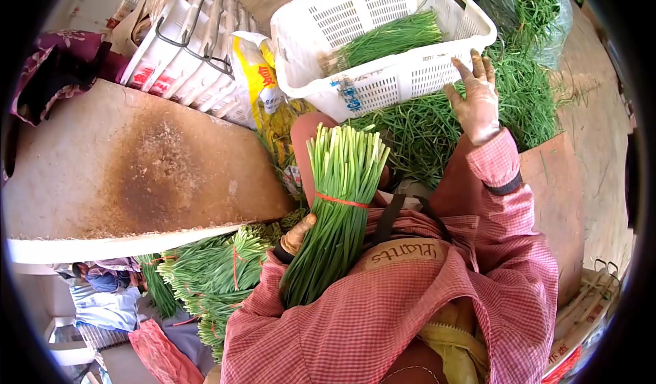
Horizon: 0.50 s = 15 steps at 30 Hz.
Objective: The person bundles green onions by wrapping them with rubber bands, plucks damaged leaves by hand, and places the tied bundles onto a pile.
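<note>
Here the left hand (296,235) curls round the banded bundle (333,237), nearer the body than the basket (429,78), apparently steadying it, while the right hand (478,104) spreads empty by the basket's near corner.

A person wears a long-sleeved top (328,336) in fine red-and-white check, with a dark band (504,185) circling each sleeve near the wrist. A tan panel (404,253) lettered "Plants" sits close to dark straps (389,220), and a yellow layer (459,357) with a zipper shows at the top's opening.
</note>
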### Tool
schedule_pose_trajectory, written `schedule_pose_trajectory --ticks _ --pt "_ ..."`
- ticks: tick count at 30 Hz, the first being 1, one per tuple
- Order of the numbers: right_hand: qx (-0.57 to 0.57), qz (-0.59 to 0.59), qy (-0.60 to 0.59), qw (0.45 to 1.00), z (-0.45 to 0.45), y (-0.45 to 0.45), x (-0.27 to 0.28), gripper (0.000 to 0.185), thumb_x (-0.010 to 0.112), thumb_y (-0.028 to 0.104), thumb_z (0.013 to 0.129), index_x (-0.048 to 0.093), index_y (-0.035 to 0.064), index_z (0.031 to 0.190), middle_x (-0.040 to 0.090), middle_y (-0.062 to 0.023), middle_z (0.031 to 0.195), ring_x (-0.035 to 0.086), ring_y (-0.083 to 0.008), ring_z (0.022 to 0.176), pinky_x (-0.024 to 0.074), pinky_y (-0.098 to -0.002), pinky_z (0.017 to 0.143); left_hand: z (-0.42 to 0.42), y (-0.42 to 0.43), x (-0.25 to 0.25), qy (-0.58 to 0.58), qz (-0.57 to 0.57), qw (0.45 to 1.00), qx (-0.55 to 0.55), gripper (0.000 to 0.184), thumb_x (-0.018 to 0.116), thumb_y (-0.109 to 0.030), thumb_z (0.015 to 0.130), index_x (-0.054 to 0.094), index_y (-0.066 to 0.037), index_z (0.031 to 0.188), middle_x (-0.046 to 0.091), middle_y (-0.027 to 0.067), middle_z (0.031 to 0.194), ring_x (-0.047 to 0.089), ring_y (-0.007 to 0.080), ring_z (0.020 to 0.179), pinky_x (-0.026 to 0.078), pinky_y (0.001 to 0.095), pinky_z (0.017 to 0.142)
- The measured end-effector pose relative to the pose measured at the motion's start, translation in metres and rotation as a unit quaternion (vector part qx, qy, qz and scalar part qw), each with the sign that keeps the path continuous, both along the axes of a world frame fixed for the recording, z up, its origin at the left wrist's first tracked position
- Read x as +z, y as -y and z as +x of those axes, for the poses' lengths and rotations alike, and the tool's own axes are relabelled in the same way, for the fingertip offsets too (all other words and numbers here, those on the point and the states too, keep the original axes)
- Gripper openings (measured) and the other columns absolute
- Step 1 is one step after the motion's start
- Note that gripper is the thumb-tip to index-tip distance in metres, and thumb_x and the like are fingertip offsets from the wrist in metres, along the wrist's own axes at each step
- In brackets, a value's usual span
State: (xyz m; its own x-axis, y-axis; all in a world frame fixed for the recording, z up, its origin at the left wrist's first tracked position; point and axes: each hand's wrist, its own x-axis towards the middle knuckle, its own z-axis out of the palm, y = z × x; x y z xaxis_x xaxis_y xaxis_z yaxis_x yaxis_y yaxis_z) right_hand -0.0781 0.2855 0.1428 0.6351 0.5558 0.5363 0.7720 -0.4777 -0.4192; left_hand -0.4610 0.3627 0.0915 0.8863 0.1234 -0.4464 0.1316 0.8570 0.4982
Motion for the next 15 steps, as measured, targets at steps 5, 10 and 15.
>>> schedule_pose_trajectory --ticks 5,10,15 --pt "0.404 0.001 -0.197 0.893 -0.094 0.015 0.020 0.028 0.068 0.038 0.065 0.065 0.0119 0.073 0.028 -0.0087 0.136 0.014 -0.0331 0.128 0.0130 -0.0402 0.105 0.016 0.002 0.011 0.030 0.005 0.999 -0.012 0.067 0.054 -0.044 0.079 0.030 -0.008 0.130 0.043 0.0103 0.125 0.045 0.0233 0.111 0.038 0.0400 0.092" --pt "0.363 0.071 -0.440 0.818 -0.125 -0.002 -0.027 0.020 0.073 0.022 0.063 0.065 0.0065 0.072 0.035 -0.0147 0.131 0.020 -0.0316 0.127 0.0212 -0.0411 0.103 0.018 0.007 0.036 -0.034 0.036 0.999 -0.001 0.068 0.058 -0.042 0.077 0.031 -0.009 0.130 0.044 0.0099 0.124 0.046 0.0231 0.109 0.039 0.0398 0.091" --pt "0.266 0.152 -0.574 0.760 -0.092 -0.012 0.007 0.016 0.069 0.015 0.068 0.058 0.0047 0.072 0.037 -0.0147 0.129 0.033 -0.0326 0.120 0.0260 -0.0423 0.101 0.016 0.007 0.035 -0.023 0.041 0.999 0.007 0.067 0.060 -0.042 0.076 0.032 -0.011 0.129 0.045 0.0089 0.122 0.046 0.0231 0.109 0.040 0.0395 0.090"
